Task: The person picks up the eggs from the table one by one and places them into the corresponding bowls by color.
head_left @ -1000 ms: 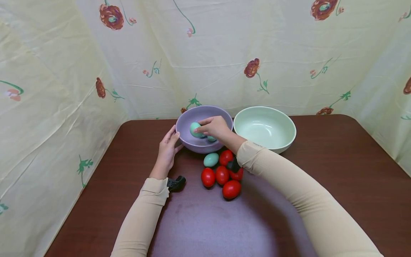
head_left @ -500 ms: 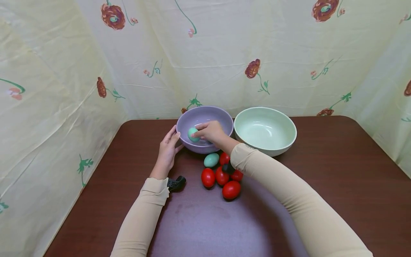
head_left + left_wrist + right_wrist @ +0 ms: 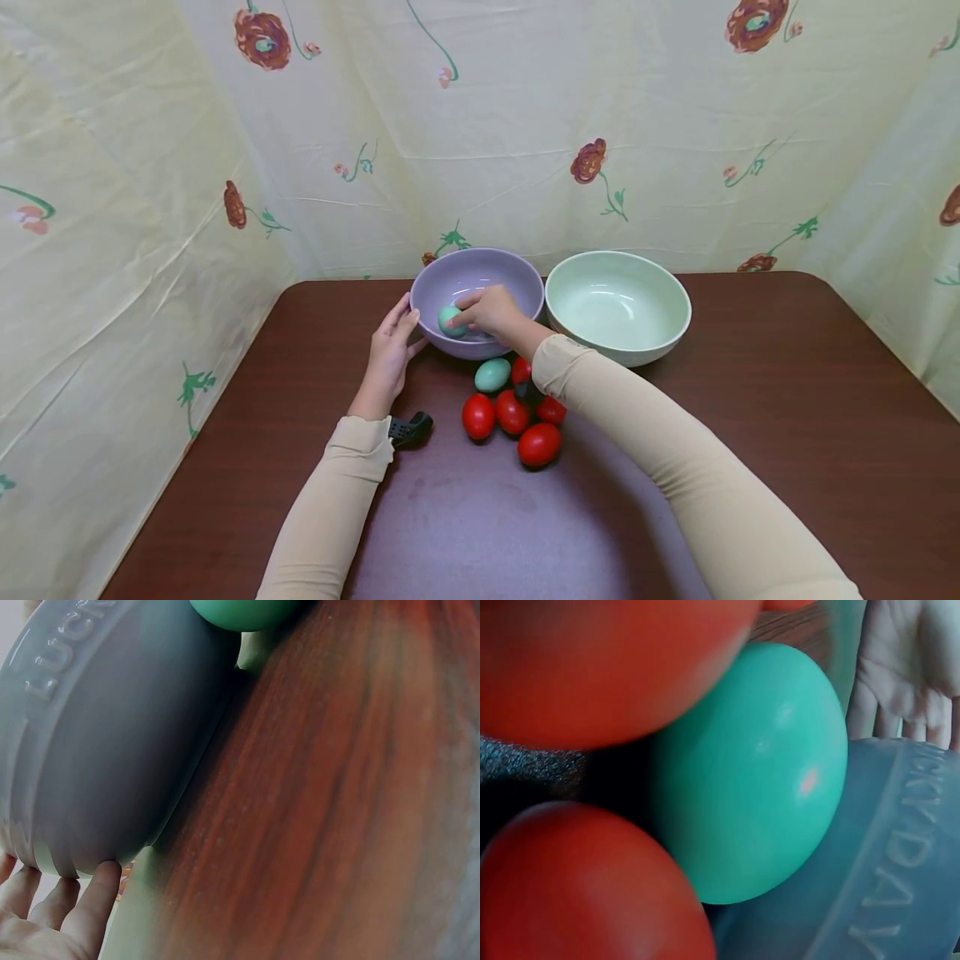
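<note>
In the head view, my right hand (image 3: 495,313) reaches into the purple bowl (image 3: 480,348) and pinches a pale green egg (image 3: 451,322) low inside it. My left hand (image 3: 386,357) rests against the bowl's left side, its fairly straight fingers touching the outer wall, as the left wrist view (image 3: 56,922) also shows. Another green egg (image 3: 492,375) lies on the table just before the bowl. Several red eggs (image 3: 478,417) are grouped beside it, some partly covered by the right sleeve and wrist camera. The right hand hides part of the bowl's inside.
A pale green bowl (image 3: 618,308) stands right beside the purple one, with nothing seen inside. The brown table (image 3: 787,400) runs back to a flowered cloth (image 3: 487,125). A black wrist camera (image 3: 411,430) sits at the left cuff.
My right hand has lowered the green egg deeper into the purple bowl. A second green egg seen in there earlier is now hidden. Two red eggs have shifted slightly left. My left hand stays put.
</note>
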